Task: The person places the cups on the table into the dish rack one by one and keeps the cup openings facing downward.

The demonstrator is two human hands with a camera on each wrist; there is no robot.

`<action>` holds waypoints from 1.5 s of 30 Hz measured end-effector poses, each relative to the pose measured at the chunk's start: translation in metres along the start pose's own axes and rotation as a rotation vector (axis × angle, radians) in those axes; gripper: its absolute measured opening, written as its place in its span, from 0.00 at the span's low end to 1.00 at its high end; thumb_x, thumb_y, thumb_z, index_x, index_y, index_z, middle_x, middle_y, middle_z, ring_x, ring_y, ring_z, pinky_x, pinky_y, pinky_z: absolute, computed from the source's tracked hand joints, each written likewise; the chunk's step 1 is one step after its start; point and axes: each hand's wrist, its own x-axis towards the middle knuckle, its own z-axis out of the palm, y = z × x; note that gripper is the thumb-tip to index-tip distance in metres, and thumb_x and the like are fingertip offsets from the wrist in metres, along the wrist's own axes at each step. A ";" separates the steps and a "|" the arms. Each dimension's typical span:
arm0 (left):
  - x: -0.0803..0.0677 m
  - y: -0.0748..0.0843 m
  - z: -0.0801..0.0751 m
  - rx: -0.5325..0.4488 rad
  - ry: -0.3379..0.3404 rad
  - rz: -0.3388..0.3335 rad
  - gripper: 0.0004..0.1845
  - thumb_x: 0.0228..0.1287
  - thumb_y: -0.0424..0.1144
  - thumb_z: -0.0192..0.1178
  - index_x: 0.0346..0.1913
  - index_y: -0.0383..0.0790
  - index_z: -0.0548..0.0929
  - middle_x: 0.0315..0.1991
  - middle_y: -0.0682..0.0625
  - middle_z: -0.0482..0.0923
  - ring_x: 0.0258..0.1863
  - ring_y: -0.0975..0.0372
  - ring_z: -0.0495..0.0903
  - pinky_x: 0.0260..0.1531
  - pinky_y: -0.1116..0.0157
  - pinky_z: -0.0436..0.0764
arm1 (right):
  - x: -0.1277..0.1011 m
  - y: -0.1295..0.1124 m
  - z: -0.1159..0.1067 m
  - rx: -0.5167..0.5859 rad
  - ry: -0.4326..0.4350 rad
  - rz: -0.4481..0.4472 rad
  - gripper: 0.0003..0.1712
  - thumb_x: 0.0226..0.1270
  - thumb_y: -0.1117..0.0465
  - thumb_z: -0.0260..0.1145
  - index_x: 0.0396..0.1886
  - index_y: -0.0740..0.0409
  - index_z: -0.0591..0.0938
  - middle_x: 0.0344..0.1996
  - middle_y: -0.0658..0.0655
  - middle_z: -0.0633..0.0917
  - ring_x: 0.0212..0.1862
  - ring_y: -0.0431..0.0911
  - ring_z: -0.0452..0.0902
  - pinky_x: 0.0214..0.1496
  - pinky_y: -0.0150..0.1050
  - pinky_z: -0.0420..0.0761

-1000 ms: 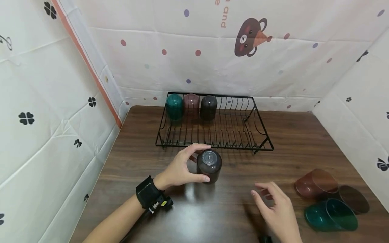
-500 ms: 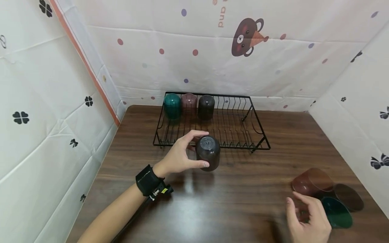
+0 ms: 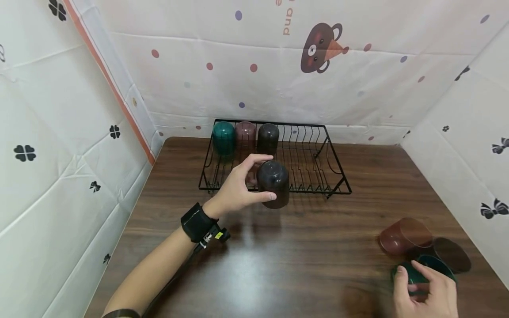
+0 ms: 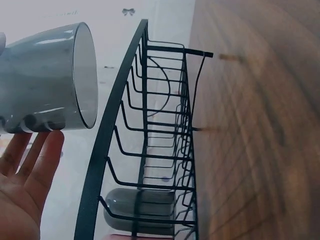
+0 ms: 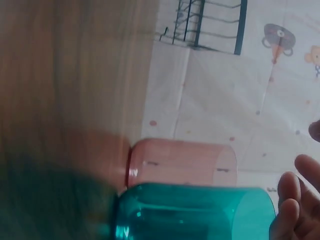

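Note:
In the head view my left hand [image 3: 238,187] grips a dark grey, see-through cup [image 3: 274,185] by its sides, thumb on the near side. The cup is upside down, raised over the front rail of the black wire dish rack [image 3: 342,192]. In the left wrist view its open rim [image 4: 86,75] faces the table, level with the rack's top rail. My right hand [image 3: 429,293] is at a teal cup [image 5: 185,210] at the right, and overlaps it in the head view. In the right wrist view the fingers [image 5: 290,190] are loosely bent close beside that upright cup's rim.
Upside down in the rack's back left stand a teal cup [image 3: 224,139], a pink cup [image 3: 245,132] and a grey cup [image 3: 268,137]. On the wooden table [image 3: 310,256], a pink cup [image 3: 401,236] and a dark cup [image 3: 455,256] stand near the right hand. Printed cloth [image 3: 179,88] hangs behind.
My left hand has lifted the dark grey cup up and forward to the rack's front edge. My right hand has moved right, over to the teal cup.

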 end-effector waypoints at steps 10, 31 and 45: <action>0.026 -0.003 -0.007 0.191 0.030 -0.074 0.43 0.55 0.55 0.76 0.72 0.58 0.66 0.61 0.57 0.77 0.48 0.66 0.81 0.44 0.64 0.85 | 0.002 0.000 -0.009 -0.121 -0.019 0.106 0.20 0.66 0.59 0.68 0.54 0.65 0.84 0.43 0.63 0.80 0.25 0.09 0.53 0.28 0.10 0.55; 0.096 -0.015 0.001 0.483 -0.075 -0.260 0.43 0.56 0.55 0.76 0.71 0.53 0.64 0.61 0.49 0.79 0.56 0.58 0.81 0.55 0.55 0.82 | 0.018 0.006 -0.014 -0.241 -0.216 0.317 0.28 0.70 0.50 0.59 0.61 0.64 0.83 0.57 0.70 0.82 0.20 0.10 0.49 0.22 0.17 0.55; 0.111 -0.020 -0.004 0.519 -0.086 -0.301 0.42 0.56 0.53 0.76 0.70 0.52 0.64 0.63 0.49 0.77 0.57 0.57 0.81 0.55 0.56 0.82 | 0.013 0.001 -0.010 -0.252 -0.168 0.346 0.28 0.70 0.47 0.59 0.62 0.60 0.83 0.58 0.67 0.83 0.21 0.08 0.48 0.23 0.15 0.53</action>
